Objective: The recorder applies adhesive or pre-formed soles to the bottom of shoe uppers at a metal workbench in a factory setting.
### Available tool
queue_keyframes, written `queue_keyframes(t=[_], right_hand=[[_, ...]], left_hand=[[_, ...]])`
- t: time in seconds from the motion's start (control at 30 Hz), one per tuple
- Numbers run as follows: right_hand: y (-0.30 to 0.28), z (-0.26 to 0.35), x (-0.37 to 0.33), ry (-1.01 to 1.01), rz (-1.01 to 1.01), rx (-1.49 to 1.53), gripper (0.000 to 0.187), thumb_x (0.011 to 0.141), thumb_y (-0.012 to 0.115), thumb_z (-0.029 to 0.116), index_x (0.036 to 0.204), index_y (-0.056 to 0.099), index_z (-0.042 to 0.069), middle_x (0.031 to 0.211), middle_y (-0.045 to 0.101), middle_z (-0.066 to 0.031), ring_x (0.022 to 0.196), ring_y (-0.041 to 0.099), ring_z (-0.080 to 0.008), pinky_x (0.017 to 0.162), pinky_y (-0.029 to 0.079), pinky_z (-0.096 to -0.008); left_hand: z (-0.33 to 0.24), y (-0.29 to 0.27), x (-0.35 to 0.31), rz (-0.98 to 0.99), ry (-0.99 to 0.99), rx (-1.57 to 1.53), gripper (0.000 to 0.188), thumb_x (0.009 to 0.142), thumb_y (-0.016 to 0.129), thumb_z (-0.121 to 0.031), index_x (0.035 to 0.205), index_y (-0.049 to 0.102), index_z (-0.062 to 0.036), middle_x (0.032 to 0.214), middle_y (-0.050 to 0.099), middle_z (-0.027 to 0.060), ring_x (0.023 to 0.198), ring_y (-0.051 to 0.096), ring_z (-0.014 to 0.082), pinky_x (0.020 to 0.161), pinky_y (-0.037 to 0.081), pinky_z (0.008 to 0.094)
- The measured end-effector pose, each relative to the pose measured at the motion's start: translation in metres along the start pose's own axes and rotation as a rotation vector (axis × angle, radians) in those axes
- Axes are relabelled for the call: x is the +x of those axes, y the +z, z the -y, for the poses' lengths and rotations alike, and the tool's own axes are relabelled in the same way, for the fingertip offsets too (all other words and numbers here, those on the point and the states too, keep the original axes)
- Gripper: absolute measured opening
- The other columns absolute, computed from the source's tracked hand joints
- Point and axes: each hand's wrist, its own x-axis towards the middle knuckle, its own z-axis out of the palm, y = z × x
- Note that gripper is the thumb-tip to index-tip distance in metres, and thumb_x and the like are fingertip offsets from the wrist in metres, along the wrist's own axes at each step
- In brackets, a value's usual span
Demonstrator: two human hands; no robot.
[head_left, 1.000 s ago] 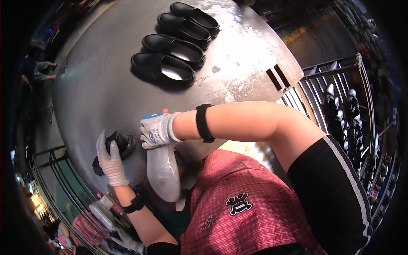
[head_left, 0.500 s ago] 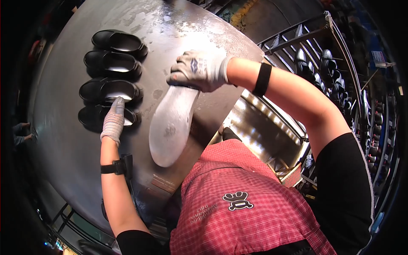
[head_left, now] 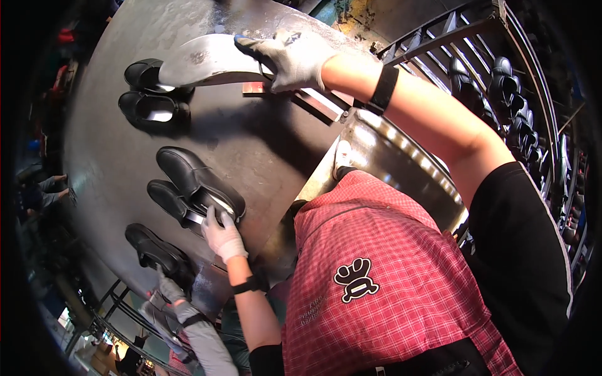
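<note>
Right hand (head_left: pixel 295 59): our fingers are wrapped around one end of the pale sole-shaped plate (head_left: pixel 210 59); in view, its far end overlaps a black shoe (head_left: pixel 138 75) toward the left edge of the table (head_left: pixel 254 166). Left hand (head_left: pixel 224 238): fingertips at the heel of the tilted shoe (head_left: pixel 180 168) by the near edge; whether pinching, we cannot tell. A co-worker's hand (head_left: pixel 169 287) meets another shoe (head_left: pixel 150 245), further left.

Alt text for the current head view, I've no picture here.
Gloved right hand holds a grey sole-shaped piece above a metal table; gloved left hand is at the heels of two black shoes. A co-worker's gloved hand is at another shoe.
</note>
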Motion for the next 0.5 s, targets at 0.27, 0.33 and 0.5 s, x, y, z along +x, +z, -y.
queue_keyframes(t=[0.27,0.33,0.5], right_hand=[[0.002,-0.012,-0.034,0.1,-0.12,0.009,0.066,0.081,0.069,0.038,0.141,0.047,0.017,0.101,0.068,-0.019,0.093,0.066,-0.0376,0.079,0.054,-0.0473],[-0.001,-0.005,-0.03,0.116,-0.104,-0.007,0.066,0.081,0.068,0.035,0.142,0.046,0.018,0.103,0.068,-0.0184,0.095,0.066,-0.0364,0.08,0.054,-0.047],[-0.02,-0.009,-0.024,0.232,-0.022,0.029,0.072,0.078,0.069,0.032,0.144,0.043,0.021,0.106,0.067,-0.0188,0.098,0.065,-0.0354,0.083,0.054,-0.0458]], left_hand=[[-0.017,0.008,-0.035,-0.273,-0.973,-0.937,0.068,0.084,0.075,-0.03,0.14,0.044,-0.0058,0.134,0.055,0.017,0.119,0.055,0.0359,0.101,0.045,0.048],[-0.013,0.01,-0.034,-0.239,-1.139,-1.136,0.077,0.085,0.074,-0.042,0.144,0.038,-0.0088,0.139,0.051,0.0147,0.126,0.05,0.0353,0.104,0.043,0.0488],[0.023,0.022,-0.011,-0.088,-1.293,-1.611,0.061,0.089,0.061,-0.047,0.135,0.045,-0.0108,0.148,0.036,0.0133,0.136,0.037,0.0322,0.109,0.038,0.0529]])
